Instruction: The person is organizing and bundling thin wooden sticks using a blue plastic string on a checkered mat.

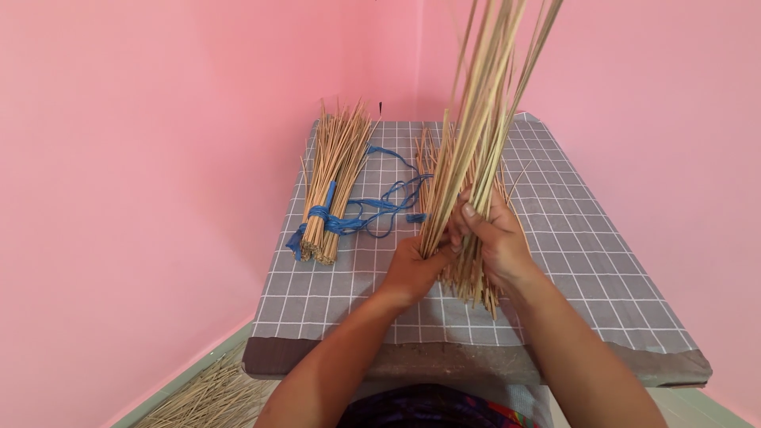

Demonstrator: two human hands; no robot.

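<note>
**Stick bundles on a checked table, pink corner**

Nearest the camera, at the bottom edge, a patch of dark patterned clothing [432, 408] is seen, with loose sticks [210, 396] scattered on the floor to the left. Above these, the left hand [412, 269] and right hand [491, 238] are both closed around a bundle of thin straw-coloured sticks [476, 119]. The bundle is held near its lower end, its long axis rising steeply up and slightly rightward out of the picture; the left hand is placed lower, the right just above it. A loose bundle [472, 281] is laid beneath the hands. Further left, a tied bundle [333, 182] is bound with blue cord [380, 206]. All is borne on a grey checked table [602, 261], set into a corner of pink walls [135, 158].
</note>
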